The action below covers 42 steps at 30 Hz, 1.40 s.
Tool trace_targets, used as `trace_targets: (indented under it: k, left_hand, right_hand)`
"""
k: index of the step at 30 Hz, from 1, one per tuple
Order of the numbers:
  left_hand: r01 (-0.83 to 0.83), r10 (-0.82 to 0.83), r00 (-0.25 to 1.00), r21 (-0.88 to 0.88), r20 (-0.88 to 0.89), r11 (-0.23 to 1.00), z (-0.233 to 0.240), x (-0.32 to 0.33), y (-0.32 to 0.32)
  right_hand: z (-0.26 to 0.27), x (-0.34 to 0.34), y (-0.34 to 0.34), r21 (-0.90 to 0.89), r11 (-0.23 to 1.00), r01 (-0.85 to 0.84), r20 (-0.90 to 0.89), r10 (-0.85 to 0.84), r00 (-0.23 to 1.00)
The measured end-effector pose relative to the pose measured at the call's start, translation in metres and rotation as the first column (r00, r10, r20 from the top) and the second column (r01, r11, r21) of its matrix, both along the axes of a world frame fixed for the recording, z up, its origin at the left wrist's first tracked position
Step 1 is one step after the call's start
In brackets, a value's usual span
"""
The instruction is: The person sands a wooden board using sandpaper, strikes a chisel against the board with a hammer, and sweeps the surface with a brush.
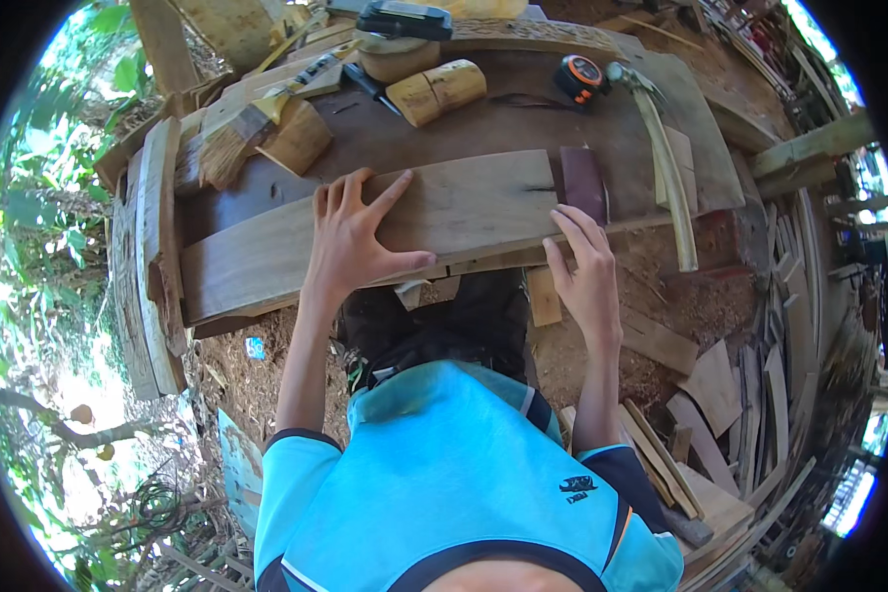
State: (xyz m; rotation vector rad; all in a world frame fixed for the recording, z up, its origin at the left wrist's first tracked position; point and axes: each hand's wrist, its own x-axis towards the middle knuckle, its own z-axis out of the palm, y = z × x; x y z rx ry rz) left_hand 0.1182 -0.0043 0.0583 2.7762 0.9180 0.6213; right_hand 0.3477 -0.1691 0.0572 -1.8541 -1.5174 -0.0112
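Note:
A flat wooden board [459, 200] lies across the near side of the workbench. My left hand [355, 237] rests on its middle with the fingers spread. My right hand [584, 259] is at the board's right end, its fingertips touching or very close to the near corner; the fingers are slightly bent. Just past that end lies a dark red strip, perhaps sandpaper [584, 177]. Farther right a claw hammer [664, 163] lies with its wooden handle over the bench edge, beside a small pale wood piece [681, 170]. An orange and black tape measure [582, 77] sits behind.
At the back left are a paintbrush [233, 144], wood blocks [436, 91], a pointed tool with a dark handle [370, 86] and a black case [403, 20]. Upright boards [155, 251] stand at the bench's left end. Offcuts [714, 388] cover the ground at right.

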Motion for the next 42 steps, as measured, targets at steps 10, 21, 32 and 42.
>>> trace_targets:
  k: [10, 21, 32, 42]
  left_hand:
    - [-0.027, 0.028, 0.999, -0.03, 0.032, 0.999, -0.004, -0.006, -0.002]
    - [-0.04, 0.04, 0.999, -0.041, -0.002, 0.998, -0.002, -0.008, -0.003]
    - [-0.108, 0.17, 0.934, -0.206, 0.313, 0.973, -0.011, 0.047, 0.081]
    - [-0.293, 0.306, 0.944, -0.112, 0.125, 0.949, -0.02, 0.065, 0.099]
  right_hand:
    - [-0.007, 0.001, 0.033, 0.027, 0.999, 0.021, 0.106, -0.024, 0.994]
    - [-0.015, 0.011, 0.05, 0.055, 0.998, 0.018, 0.106, -0.024, 0.994]
    - [-0.021, -0.007, 0.038, 0.255, 0.955, 0.153, -0.009, -0.156, 0.988]
    - [-0.027, 0.01, 0.038, 0.26, 0.963, 0.074, -0.069, -0.057, 0.996]
